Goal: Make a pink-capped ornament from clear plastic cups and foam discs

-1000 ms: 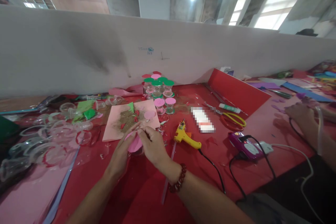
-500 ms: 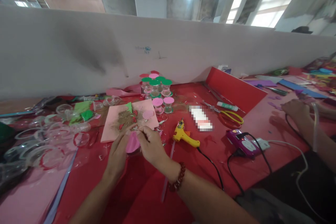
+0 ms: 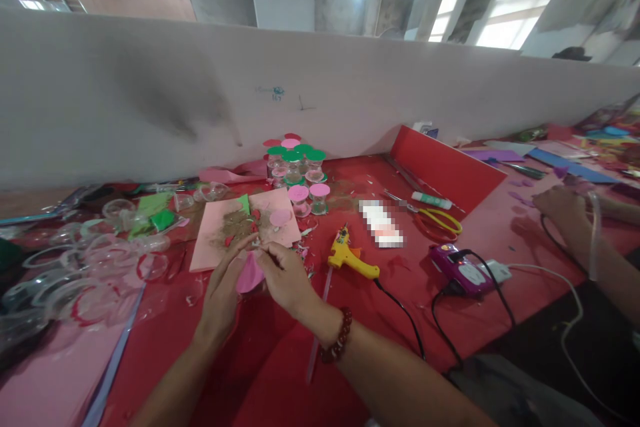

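My left hand (image 3: 223,290) and my right hand (image 3: 285,275) meet over the red table (image 3: 280,373), both closed on a pink foam disc (image 3: 249,273) held between them. Whether something sits under the disc I cannot tell. A red bead bracelet (image 3: 336,340) circles my right wrist. Just beyond my fingers lies a pink foam sheet (image 3: 210,250) with a heap of brown grit and red bits on it, plus a pink circle (image 3: 280,217).
Small clear jars with pink and green lids (image 3: 297,170) stand behind the sheet. Clear plastic rings (image 3: 85,267) pile at left. A yellow glue gun (image 3: 350,259), scissors (image 3: 440,221), a purple device (image 3: 463,270) with cables lie right. Another person's hand (image 3: 563,210) works at far right.
The camera has shifted slightly, moving everything a little left and up. My hands stay together on the pink disc, which has tilted more upright between them.
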### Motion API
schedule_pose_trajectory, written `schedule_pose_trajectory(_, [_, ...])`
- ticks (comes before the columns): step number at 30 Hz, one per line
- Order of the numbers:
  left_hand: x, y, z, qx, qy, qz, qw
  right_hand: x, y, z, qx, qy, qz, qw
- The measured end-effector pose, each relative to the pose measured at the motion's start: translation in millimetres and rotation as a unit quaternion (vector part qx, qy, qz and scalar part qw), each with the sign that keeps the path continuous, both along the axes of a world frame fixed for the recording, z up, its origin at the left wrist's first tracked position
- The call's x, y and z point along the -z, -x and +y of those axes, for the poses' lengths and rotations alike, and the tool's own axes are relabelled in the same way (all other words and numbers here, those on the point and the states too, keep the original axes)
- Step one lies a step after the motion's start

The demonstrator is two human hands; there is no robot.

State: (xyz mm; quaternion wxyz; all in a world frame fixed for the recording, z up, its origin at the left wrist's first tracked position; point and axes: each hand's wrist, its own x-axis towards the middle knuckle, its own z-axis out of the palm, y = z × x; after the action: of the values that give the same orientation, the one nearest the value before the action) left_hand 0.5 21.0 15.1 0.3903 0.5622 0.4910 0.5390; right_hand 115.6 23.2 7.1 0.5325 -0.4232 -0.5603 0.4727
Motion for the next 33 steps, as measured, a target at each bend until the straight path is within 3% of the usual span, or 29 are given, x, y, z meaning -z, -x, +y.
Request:
schedule_pose_trajectory(7, [6.5,-1.1,1.0,-0.001,0.02,-0.04,0.999,-1.9,-0.8,0.9,0.034,-0.017,-0.002,0.999])
schedule_pose_trajectory(11, [7.8,-0.3,1.5,-0.006,0.026,-0.038,0.999,-6.5,-1.4,-1.3,0.008,-0.005,0.009,1.0])
schedule_pose_trajectory(18, [14.3,6.0,6.5,0.014,0.015,-0.058,0.998,-1.5,0.5,-3.2,0.035,-0.042,-0.066,0.996])
schedule_pose_trajectory(23, [8.4,6.1,3.6,0.012,-0.008,-0.031,0.999,-1.7,-0.7,-1.4,0.078,-0.042,-0.076,0.993])
schedule_pose_trajectory(28, [-2.0,2.1,-2.6,0.001,0.005,-0.034,0.999,-0.2,-0.8,0.7,0.042,-0.024,-0.015,0.999])
schedule_pose_trajectory(33, [0.7,0.3,-2.0,0.005,0.03,-0.063,0.998,-2.0,-1.7,-1.3,0.074,-0.035,-0.033,0.996])
